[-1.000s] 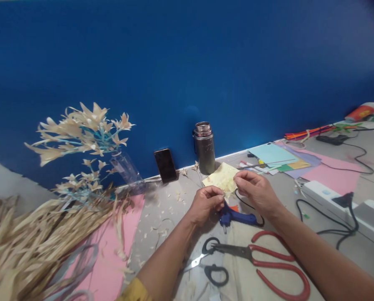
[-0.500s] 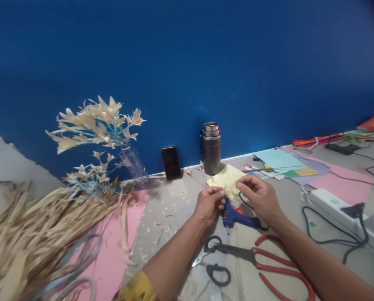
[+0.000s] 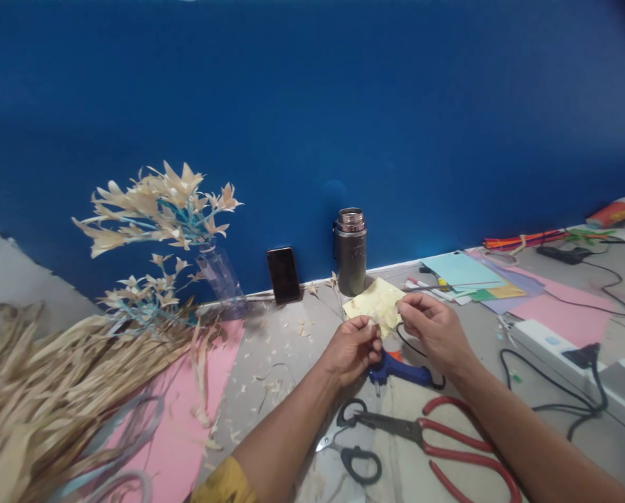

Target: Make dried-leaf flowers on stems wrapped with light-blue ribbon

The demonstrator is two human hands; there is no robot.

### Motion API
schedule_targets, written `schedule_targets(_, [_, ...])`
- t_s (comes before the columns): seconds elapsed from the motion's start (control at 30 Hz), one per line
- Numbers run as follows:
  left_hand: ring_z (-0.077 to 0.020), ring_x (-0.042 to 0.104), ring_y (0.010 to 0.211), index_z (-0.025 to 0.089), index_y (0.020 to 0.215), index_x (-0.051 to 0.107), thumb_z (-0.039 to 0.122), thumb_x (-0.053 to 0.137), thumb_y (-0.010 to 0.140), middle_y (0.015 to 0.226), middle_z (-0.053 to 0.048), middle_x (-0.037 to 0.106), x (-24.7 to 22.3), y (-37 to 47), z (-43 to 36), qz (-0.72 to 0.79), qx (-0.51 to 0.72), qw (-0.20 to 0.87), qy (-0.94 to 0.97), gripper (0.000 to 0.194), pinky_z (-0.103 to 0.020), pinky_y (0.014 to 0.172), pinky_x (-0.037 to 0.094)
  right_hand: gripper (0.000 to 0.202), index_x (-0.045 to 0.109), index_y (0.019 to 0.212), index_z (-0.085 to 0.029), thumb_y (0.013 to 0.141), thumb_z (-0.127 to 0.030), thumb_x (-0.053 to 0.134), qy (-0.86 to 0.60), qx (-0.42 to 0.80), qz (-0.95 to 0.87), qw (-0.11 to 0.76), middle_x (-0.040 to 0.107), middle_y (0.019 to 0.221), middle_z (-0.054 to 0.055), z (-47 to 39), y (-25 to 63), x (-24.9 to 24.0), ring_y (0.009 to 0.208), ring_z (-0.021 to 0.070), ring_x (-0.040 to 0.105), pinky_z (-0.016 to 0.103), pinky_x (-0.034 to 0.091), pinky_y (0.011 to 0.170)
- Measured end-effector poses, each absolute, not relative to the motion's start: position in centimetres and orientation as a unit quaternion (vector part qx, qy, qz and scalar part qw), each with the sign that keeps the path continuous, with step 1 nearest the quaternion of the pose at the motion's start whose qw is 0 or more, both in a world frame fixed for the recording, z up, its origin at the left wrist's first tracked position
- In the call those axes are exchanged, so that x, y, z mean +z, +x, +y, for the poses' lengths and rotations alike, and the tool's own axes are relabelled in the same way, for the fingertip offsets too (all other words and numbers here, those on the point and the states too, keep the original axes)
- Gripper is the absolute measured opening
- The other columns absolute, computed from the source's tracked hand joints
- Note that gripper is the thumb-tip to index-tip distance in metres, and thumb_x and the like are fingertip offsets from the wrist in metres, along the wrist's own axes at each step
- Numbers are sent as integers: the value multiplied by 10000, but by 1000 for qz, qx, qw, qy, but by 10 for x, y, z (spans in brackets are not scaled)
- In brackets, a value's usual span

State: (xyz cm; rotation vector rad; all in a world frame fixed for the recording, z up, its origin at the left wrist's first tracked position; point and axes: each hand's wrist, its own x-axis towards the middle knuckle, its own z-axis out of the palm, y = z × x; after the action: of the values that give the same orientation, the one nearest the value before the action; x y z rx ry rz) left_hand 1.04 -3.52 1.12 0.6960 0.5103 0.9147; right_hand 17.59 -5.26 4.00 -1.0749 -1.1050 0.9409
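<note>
My left hand (image 3: 351, 349) is closed in a pinch over the worktop, with a tiny pale bit at its fingertips, too small to name. Facing it, my right hand (image 3: 435, 332) is pinched too, and whatever lies between its fingers cannot be made out. A small gap separates the two sets of fingertips. Behind them lies a crumpled yellow paper (image 3: 371, 299) with pale scraps on it. A blue glue gun (image 3: 405, 374) rests just below my hands, partly hidden by the left one. Nearer to me are black-handled scissors (image 3: 362, 467) and red-handled scissors (image 3: 462, 446).
Dried husks (image 3: 71, 377) and pink paper (image 3: 184, 433) spread at left, beside a clear vase (image 3: 221, 276) of husk flowers (image 3: 170, 192). A phone (image 3: 284, 276) and a flask (image 3: 351, 255) stand by the blue wall. Right: coloured papers (image 3: 459, 272), a power strip (image 3: 546, 341) and black cords.
My left hand has turned slightly, its fingers now covering more of the glue gun's upper end. My right hand keeps its pinch nearly in place. The whole view has shifted a little.
</note>
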Motion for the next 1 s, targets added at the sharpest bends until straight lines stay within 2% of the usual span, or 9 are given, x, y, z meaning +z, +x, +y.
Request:
schedule_targets(0.1, [-69,508,556,124,756,575,281,873,653,704,-5,565,10,11,-36,231,424,812,327,352,-175,482,375,308,655,767,-179,738,-468,758,-469,390,-505,610,569,643,-12,-55,174,40,530,105,439,238,341,473])
schedule_targets(0.43, [-48,462,530,137,810,548,159,785,733,735,16,528,8,13,-37,228,436,846,204,250,-144,454,319,185,661,763,-200,824,-375,661,-487,263,-587,591,666,710,13,-55,168,34,647,169,582,280,461,611])
schedule_targets(0.77, [-33,427,477,107,825,585,103,709,764,675,15,520,9,17,-38,241,423,853,187,138,-134,427,306,117,658,781,-220,860,-291,611,-490,200,-633,565,674,757,6,-59,165,33,632,155,570,269,457,611])
schedule_targets(1.0, [-28,447,485,98,803,609,140,773,743,693,4,550,8,18,-39,249,427,841,220,180,-132,428,316,116,639,759,-220,866,-235,597,-481,141,-659,561,654,763,3,-57,164,31,631,149,544,276,431,608])
